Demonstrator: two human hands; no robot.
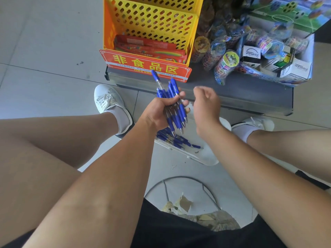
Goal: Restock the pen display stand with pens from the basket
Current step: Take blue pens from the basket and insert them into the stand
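My left hand [158,113] grips a bundle of blue pens [172,102], tips pointing down and clicker ends up. My right hand [206,104] hovers just to the right of the bundle, fingers curled loosely with nothing in them. Below both hands, on the floor, lies a clear plastic container [202,154] holding several more blue pens [176,139], partly hidden by my left hand. Whether this container is the display stand or the basket I cannot tell.
A yellow perforated rack [152,20] with a red sign [145,66] stands on a grey shelf base [232,93] ahead. Toy packs and boxes [250,51] fill the right. A wire ring [180,185] and torn paper [184,204] lie near my lap. My shoes flank the container.
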